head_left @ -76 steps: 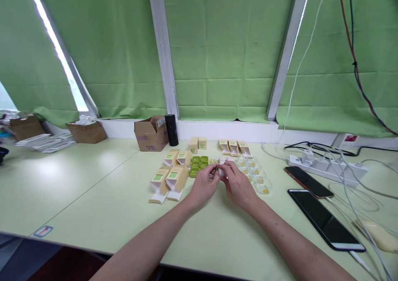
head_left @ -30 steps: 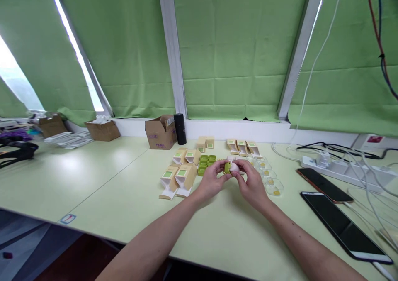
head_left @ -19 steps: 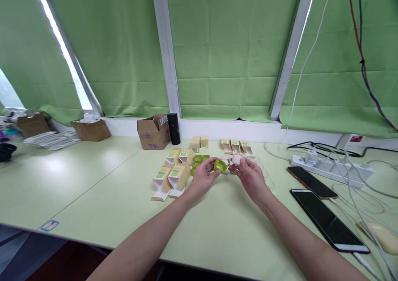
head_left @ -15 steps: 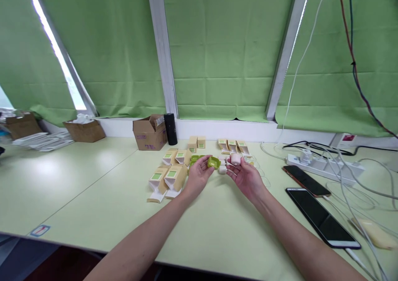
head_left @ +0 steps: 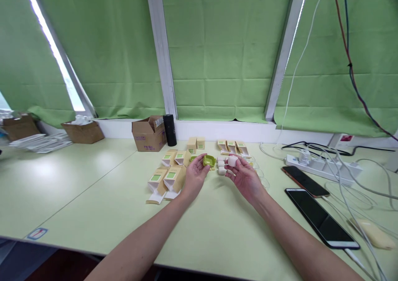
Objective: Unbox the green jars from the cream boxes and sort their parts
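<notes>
In my left hand [head_left: 196,176] is a small green plastic case [head_left: 209,161], its hollow side facing me. My right hand [head_left: 245,177] pinches a small white rounded block [head_left: 232,160], too small to name more exactly. A gap separates the two held items. Several similar white pieces [head_left: 221,170] stand on the table between my hands. Left of my left hand are several cream boxes with green labels and opened flaps [head_left: 174,177]. Part of another green piece [head_left: 192,158] shows behind my left fingers.
At the back stand small closed boxes [head_left: 200,143], more opened boxes [head_left: 230,147], a cardboard carton [head_left: 149,135] and a black bottle [head_left: 169,130]. On the right lie two phones [head_left: 321,218], a power strip [head_left: 323,169] and tangled white cables. Stacked white sheets [head_left: 43,142] are far left.
The green case has shifted slightly left and turned its hollow side more toward me. The white block has moved a little left and tilted in my right fingers.
</notes>
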